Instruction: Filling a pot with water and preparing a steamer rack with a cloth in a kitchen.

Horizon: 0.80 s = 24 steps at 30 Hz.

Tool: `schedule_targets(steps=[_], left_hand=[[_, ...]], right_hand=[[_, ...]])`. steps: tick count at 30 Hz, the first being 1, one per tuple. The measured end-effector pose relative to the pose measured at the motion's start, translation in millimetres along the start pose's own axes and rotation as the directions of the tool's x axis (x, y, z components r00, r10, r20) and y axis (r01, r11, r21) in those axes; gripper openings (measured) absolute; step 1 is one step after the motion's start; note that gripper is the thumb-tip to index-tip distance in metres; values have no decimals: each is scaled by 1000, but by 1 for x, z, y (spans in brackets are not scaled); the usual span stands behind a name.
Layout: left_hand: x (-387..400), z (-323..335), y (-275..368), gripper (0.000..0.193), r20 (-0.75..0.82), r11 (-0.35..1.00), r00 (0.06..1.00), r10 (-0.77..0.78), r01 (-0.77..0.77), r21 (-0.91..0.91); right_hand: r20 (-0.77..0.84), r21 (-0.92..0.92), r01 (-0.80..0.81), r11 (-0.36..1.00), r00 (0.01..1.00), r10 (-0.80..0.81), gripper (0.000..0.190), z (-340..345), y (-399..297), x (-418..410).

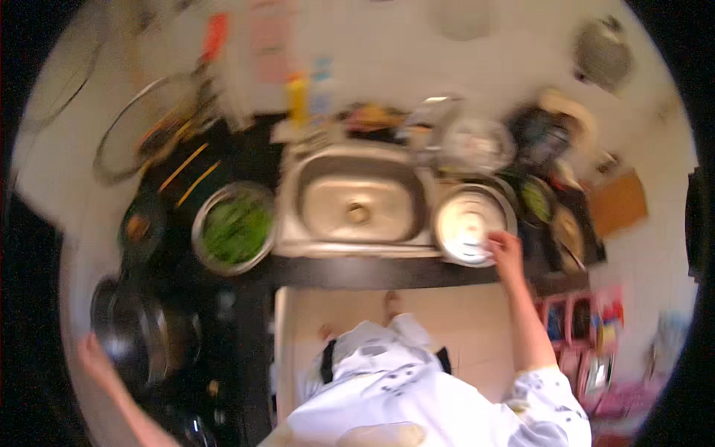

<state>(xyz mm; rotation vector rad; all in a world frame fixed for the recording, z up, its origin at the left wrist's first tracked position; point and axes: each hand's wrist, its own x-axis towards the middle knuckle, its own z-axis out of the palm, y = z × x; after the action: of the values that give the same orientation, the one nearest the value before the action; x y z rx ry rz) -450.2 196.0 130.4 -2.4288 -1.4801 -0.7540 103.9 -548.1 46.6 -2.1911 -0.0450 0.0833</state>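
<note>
The picture is blurred. My right hand [505, 254] is at the front right rim of a round shiny metal bowl or lidded pot [466, 220], its fingers bent over that edge. Whether they grip it is unclear. At the far left, my left hand [96, 357] is beside a dark, glossy pan or wok [120, 329] on the black cooktop [218, 357]. Blur hides whether its fingers hold the pan's edge. A metal bowl of green leafy vegetables [237, 226] stands on the dark counter, left of the stainless steel sink [360, 209].
A yellow bottle [298, 100] stands behind the sink. Behind the metal vessel is a clear round container [477, 145]. A round wooden board [567, 237] and a greenish dish [536, 198] are at right. Pink shelving [570, 324] stands below, and two orange sticks [192, 181] lie at left.
</note>
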Motion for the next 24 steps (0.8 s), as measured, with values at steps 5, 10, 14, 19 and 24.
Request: schedule_targets(steps=[5, 10, 14, 19, 24], left_hand=[[-25, -15, 138, 23, -59, 979, 987, 152, -158, -129], [-91, -25, 274, 20, -121, 930, 960, 251, -274, -245], [-157, -51, 378, 21, 124, 916, 924, 361, -327, -233], [-228, -53, 505, 10, -46, 768, 880, 472, -437, -468], [-260, -109, 685, 21, -90, 592, 767, 636, -559, -580]], right_hand=[[-172, 263, -92, 960, 975, 140, 16, -88, -34, 10], [-388, 301, 4, 954, 914, 118, 23, -182, -5, 69], [-486, 347, 112, 931, 871, 76, 39, -255, 11, 157], [-408, 802, 186, 568, 865, 292, 39, -335, -19, 257], [-233, 816, 192, 545, 973, 6, 21, -371, -17, 313]])
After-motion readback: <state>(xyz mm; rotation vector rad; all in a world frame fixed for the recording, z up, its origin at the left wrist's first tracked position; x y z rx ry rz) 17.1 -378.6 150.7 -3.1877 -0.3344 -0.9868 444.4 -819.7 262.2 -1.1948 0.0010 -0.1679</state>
